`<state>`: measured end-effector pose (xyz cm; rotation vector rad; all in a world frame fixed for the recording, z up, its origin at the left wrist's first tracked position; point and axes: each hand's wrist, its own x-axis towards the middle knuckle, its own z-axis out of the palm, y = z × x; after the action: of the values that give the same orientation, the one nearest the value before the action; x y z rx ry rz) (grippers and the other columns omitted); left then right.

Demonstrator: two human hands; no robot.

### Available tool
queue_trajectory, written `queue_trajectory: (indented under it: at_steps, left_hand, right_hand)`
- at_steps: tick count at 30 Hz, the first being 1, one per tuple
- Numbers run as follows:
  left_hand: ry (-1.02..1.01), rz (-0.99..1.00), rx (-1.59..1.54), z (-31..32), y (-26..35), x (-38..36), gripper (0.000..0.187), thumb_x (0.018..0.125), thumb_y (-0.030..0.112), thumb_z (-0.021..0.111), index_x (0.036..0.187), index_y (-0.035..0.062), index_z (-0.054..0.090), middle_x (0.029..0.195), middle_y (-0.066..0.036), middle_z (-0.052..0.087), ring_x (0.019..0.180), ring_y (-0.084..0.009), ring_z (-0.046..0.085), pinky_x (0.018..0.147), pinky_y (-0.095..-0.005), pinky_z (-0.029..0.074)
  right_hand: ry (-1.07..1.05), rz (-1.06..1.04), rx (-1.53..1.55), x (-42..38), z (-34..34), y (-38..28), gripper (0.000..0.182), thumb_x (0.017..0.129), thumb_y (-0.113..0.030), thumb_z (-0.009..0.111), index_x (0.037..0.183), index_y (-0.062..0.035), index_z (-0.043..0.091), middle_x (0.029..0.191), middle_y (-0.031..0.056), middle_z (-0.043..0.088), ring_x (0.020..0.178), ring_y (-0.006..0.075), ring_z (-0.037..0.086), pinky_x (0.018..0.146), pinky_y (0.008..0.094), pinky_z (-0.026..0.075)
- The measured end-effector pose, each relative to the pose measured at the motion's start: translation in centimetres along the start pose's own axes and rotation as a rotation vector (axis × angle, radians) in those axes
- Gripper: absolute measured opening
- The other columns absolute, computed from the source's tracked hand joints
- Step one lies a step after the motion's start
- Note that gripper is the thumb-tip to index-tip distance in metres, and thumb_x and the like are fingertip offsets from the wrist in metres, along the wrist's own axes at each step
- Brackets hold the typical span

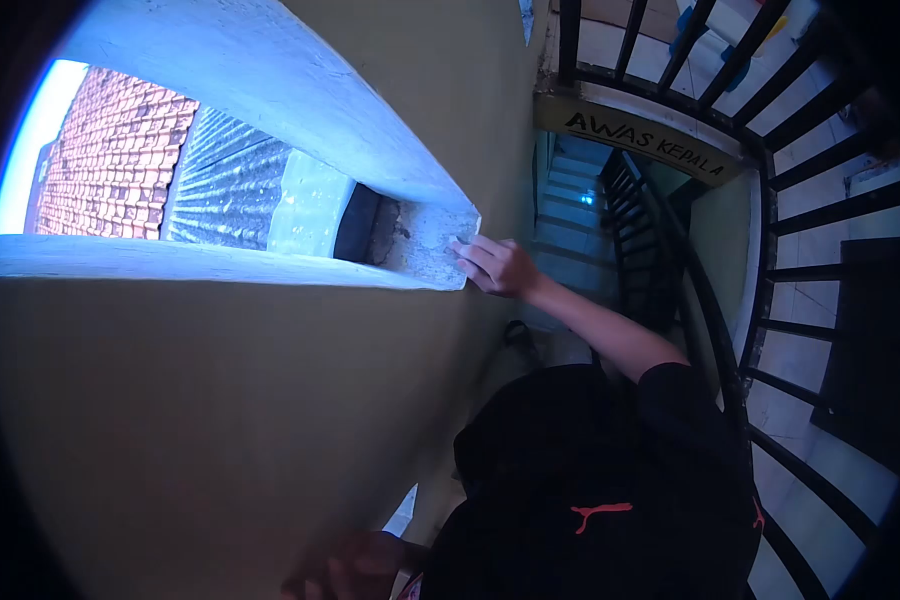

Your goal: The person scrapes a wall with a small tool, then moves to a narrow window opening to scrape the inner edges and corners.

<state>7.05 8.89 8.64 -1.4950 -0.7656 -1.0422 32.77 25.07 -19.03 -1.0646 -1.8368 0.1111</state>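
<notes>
"Right hand (498,268), where's that?"

"Touching the ledge (432,245) at the right end of the window (330,115). Stairs (570,210) and black rails (705,290) are right of the window."

"What's its shape?"

"Arm stretched out, fingers bent. I can't tell if they pinch something."

"Left hand (355,570)?"

"Below the window, dark, blurry, cut off. Can't tell what it's doing."

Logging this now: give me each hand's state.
Left hand: dark and blurred; cannot be told.
Right hand: fingers curled at the window ledge; whether it holds anything cannot be told.
</notes>
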Motion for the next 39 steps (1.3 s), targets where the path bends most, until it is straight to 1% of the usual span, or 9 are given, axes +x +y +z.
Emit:
queue_trajectory:
  at_steps: [5, 10, 13, 19, 20, 23, 27, 31, 39]
  left_hand:
    - [0.044, 0.069, -0.169, -0.6, -1.3, -0.8, 0.02, 0.084, 0.024, 0.056, 0.092, 0.0066, 0.063, 0.097, -0.01, 0.056, 0.099, -0.0263, 0.052, 0.102, -0.0459, 0.04]
    - [-0.049, -0.037, 0.025, -3.3, 0.3, -1.4, 0.022, 0.081, 0.022, 0.056, 0.064, 0.0107, 0.063, 0.08, -0.004, 0.056, 0.088, -0.0217, 0.055, 0.102, -0.0425, 0.04]
    - [-0.095, -0.115, -0.009, -4.2, 0.9, -1.7, 0.023, 0.082, 0.022, 0.056, 0.062, 0.012, 0.063, 0.084, -0.007, 0.059, 0.088, -0.0219, 0.056, 0.101, -0.0424, 0.041]
    - [-0.393, 0.05, 0.006, -6.9, -0.5, -1.3, 0.023, 0.089, 0.022, 0.064, 0.104, 0.0042, 0.066, 0.104, -0.014, 0.06, 0.105, -0.032, 0.058, 0.095, -0.0586, 0.047]
    - [-0.211, 0.0, -0.025, -5.7, 0.5, -1.5, 0.009, 0.084, 0.011, 0.061, 0.082, 0.0029, 0.064, 0.086, -0.01, 0.058, 0.086, -0.0273, 0.059, 0.085, -0.0553, 0.052]
    - [-0.189, -0.104, -0.015, -6.4, 0.5, -2.2, 0.026, 0.086, 0.022, 0.05, 0.067, 0.0084, 0.059, 0.082, -0.005, 0.054, 0.088, -0.0248, 0.053, 0.087, -0.05, 0.047]
    - [-0.272, -0.11, -0.157, -8.4, -0.1, -1.4, 0.011, 0.087, 0.009, 0.057, 0.079, 0.0027, 0.061, 0.087, -0.011, 0.056, 0.084, -0.0282, 0.056, 0.081, -0.0514, 0.054]
    - [-0.08, -0.144, -0.061, -8.6, -0.8, -3.3, 0.019, 0.087, 0.011, 0.051, 0.072, 0.0031, 0.061, 0.083, -0.011, 0.057, 0.078, -0.0283, 0.056, 0.073, -0.0466, 0.053]
    - [-0.244, 0.029, -0.085, -6.6, 0.3, -2.5, 0.03, 0.084, 0.019, 0.051, 0.06, 0.0015, 0.058, 0.068, -0.009, 0.055, 0.063, -0.0248, 0.052, 0.057, -0.0377, 0.044]
  right_hand:
    - [-0.097, -0.053, 0.023, 0.9, -1.8, 0.9, 0.027, 0.093, -0.014, 0.057, 0.117, -0.0094, 0.069, 0.081, 0.0085, 0.059, 0.062, 0.0242, 0.062, 0.056, 0.0362, 0.055]
    - [0.117, 0.242, 0.188, 0.3, -0.8, -0.5, 0.024, 0.092, -0.009, 0.054, 0.11, -0.0033, 0.069, 0.079, 0.0124, 0.059, 0.063, 0.0296, 0.06, 0.061, 0.0383, 0.051]
    - [0.102, 0.32, 0.251, -0.1, -0.8, -0.4, 0.025, 0.094, -0.011, 0.053, 0.111, -0.0037, 0.07, 0.081, 0.0128, 0.062, 0.069, 0.0307, 0.063, 0.067, 0.0385, 0.053]
    - [0.073, 0.264, 0.35, 0.3, -1.1, 1.1, 0.021, 0.095, -0.01, 0.053, 0.106, -0.0007, 0.069, 0.086, 0.0171, 0.067, 0.076, 0.0315, 0.066, 0.07, 0.0387, 0.052]
    - [0.055, 0.268, 0.365, 0.1, -0.7, 1.4, 0.021, 0.095, -0.011, 0.053, 0.105, -0.0008, 0.069, 0.087, 0.0175, 0.068, 0.076, 0.0312, 0.067, 0.07, 0.0387, 0.052]
    - [0.057, 0.244, 0.33, 1.3, -1.6, 1.2, 0.019, 0.096, -0.011, 0.054, 0.103, -0.0014, 0.069, 0.088, 0.0165, 0.069, 0.077, 0.0304, 0.068, 0.071, 0.0379, 0.053]
    - [0.032, 0.275, 0.299, 1.6, -2.5, 1.9, 0.016, 0.094, -0.009, 0.057, 0.104, -0.0016, 0.068, 0.089, 0.0155, 0.07, 0.076, 0.0294, 0.068, 0.071, 0.037, 0.053]
    - [0.121, 0.232, 0.357, 0.9, -1.8, 2.0, 0.013, 0.092, -0.01, 0.063, 0.1, -0.003, 0.07, 0.086, 0.0144, 0.069, 0.073, 0.0279, 0.067, 0.069, 0.0372, 0.052]
    - [-0.04, 0.183, 0.304, 1.0, -2.3, 0.6, 0.011, 0.09, -0.015, 0.069, 0.093, -0.0047, 0.071, 0.08, 0.0107, 0.064, 0.071, 0.0286, 0.064, 0.064, 0.0361, 0.051]
